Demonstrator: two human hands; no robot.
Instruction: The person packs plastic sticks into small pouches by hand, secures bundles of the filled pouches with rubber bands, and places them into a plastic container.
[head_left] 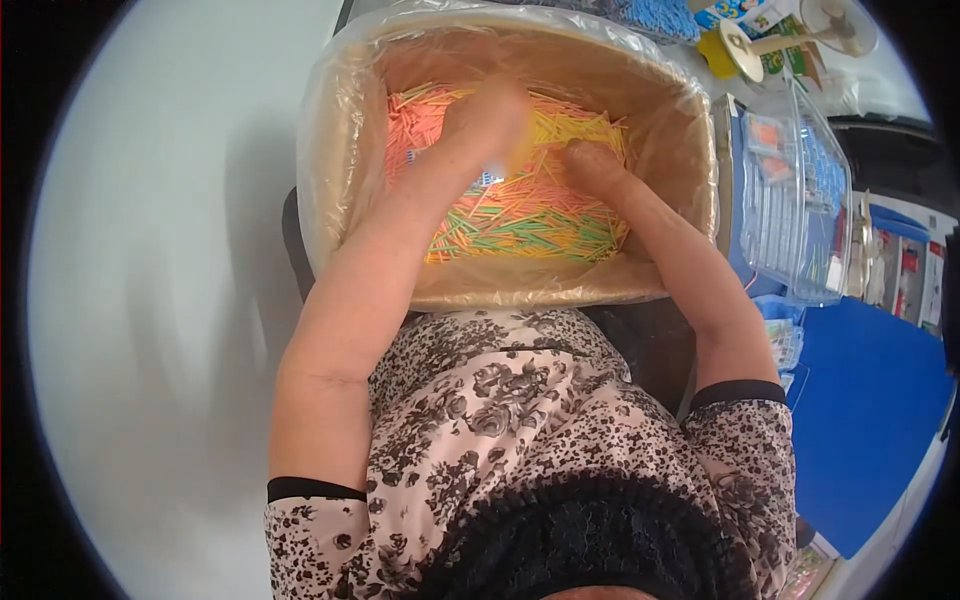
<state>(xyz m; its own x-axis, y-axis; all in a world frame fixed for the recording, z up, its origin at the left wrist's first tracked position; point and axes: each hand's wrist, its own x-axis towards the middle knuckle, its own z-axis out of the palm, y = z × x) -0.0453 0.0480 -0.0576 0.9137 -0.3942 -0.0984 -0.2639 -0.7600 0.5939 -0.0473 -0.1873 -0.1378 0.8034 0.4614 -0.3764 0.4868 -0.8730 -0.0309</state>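
Note:
A large cardboard box (685,170) lined with clear plastic holds many thin sticks (540,232) in pink, yellow, orange and green. Both hands are inside it. My left hand (490,115) is over the pink and yellow sticks, blurred by motion, with a yellowish smear at its right side; what it holds, if anything, cannot be made out. Below it lies a small blue-and-white patterned piece (487,179), partly covered by the wrist. My right hand (592,168) is down among the sticks at the right, its fingers curled and partly hidden.
Right of the box stand clear plastic trays (790,215) with small packets. A blue panel (870,420) lies at the lower right. Behind the box are a bundle of blue sticks (660,18) and a yellow-and-white object (738,52). A pale surface (150,300) extends at the left.

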